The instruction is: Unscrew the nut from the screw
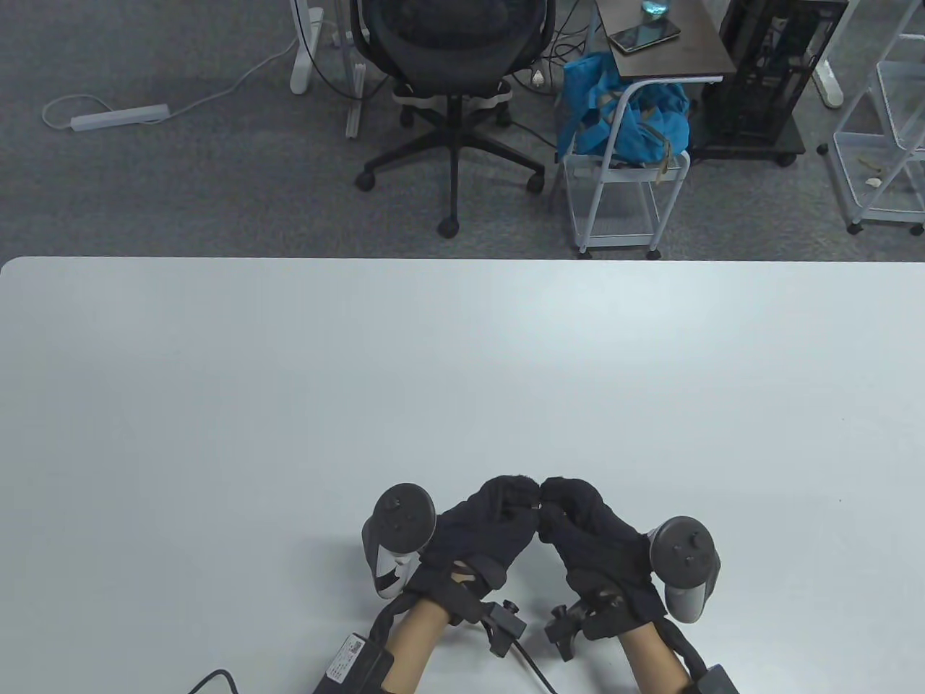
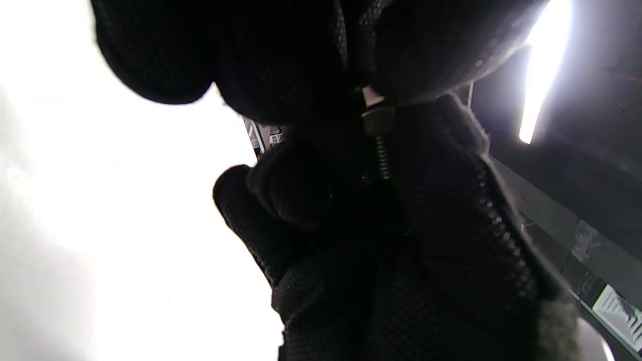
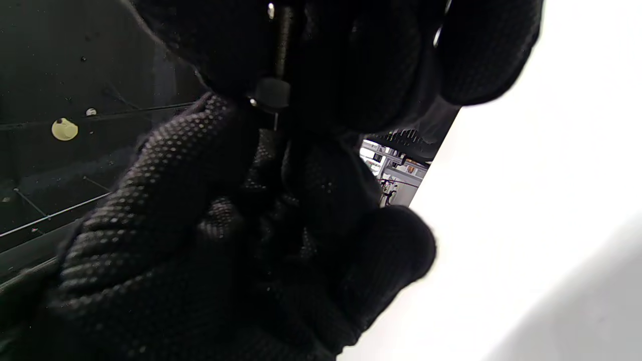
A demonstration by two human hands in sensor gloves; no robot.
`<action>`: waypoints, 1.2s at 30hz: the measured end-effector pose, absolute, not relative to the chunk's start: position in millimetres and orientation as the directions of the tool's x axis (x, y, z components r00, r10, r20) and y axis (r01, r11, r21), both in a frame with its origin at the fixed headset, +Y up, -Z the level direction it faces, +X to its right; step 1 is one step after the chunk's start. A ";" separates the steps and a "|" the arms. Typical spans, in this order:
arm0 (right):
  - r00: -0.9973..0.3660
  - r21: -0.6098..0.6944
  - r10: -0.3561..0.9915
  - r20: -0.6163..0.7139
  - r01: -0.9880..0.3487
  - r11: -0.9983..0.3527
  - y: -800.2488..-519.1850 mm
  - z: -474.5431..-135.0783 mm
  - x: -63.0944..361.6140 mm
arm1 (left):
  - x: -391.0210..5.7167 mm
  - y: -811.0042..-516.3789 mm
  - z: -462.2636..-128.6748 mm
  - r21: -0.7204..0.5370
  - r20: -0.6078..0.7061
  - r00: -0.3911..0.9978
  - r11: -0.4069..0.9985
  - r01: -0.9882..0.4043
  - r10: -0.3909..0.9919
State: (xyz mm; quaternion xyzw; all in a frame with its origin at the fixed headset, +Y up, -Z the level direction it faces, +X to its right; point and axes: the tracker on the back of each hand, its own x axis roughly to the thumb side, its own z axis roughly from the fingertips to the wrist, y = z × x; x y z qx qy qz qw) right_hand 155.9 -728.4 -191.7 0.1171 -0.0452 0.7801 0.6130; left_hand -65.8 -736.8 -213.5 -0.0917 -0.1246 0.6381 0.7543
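Observation:
My two black-gloved hands meet fingertip to fingertip low over the table's near middle. In the left wrist view the dark nut (image 2: 377, 120) sits on the threaded screw (image 2: 383, 159). My left hand (image 1: 522, 500) pinches at the nut end from above, and its fingers (image 2: 301, 60) cover what lies beyond it. My right hand (image 1: 558, 499) grips the screw's shaft, as the right wrist view (image 3: 284, 30) shows. There the nut (image 3: 271, 93) sits just below my right fingers (image 3: 351, 60), against the left thumb (image 3: 175, 190). In the table view the screw and nut are hidden between the fingers.
The white table (image 1: 462, 376) stretches wide around my hands. Cables (image 1: 531, 661) run from my wrists to the near edge. Beyond the far edge stand an office chair (image 1: 452, 87) and a wire cart (image 1: 621, 181) on the floor.

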 end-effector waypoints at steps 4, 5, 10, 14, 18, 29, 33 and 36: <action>-0.225 0.130 0.942 0.248 -0.956 -0.262 -724.9 -191.7 154.4 | -69.1 -741.5 -215.4 -0.298 0.026 0.097 0.100 -0.949 0.995; -0.206 0.145 0.949 0.240 -0.959 -0.245 -725.6 -192.2 154.6 | -69.8 -741.4 -215.4 -0.289 0.019 0.083 0.085 -0.954 0.996; -0.169 0.104 0.969 0.178 -0.976 -0.189 -730.8 -192.8 156.5 | -70.1 -740.9 -215.2 -0.274 0.041 0.093 0.101 -0.956 0.995; -0.286 0.021 0.944 0.167 -0.956 -0.293 -733.1 -191.8 157.6 | -66.4 -740.0 -214.7 -0.288 0.078 0.108 0.126 -0.949 0.991; -0.241 0.049 0.947 0.212 -0.965 -0.257 -728.4 -191.4 156.2 | -66.2 -740.7 -215.9 -0.301 0.088 0.083 0.106 -0.948 0.993; -0.300 0.066 0.910 0.285 -0.941 -0.331 -720.1 -188.5 153.4 | -69.0 -744.1 -217.0 -0.294 0.041 0.066 0.075 -0.953 0.997; -0.195 0.142 0.953 0.231 -0.962 -0.232 -725.5 -190.7 154.8 | -70.1 -743.8 -217.4 -0.292 0.044 0.068 0.078 -0.953 0.997; -0.225 0.096 0.949 0.219 -0.963 -0.251 -728.3 -190.8 156.4 | -69.8 -743.4 -217.3 -0.295 0.057 0.072 0.086 -0.952 0.996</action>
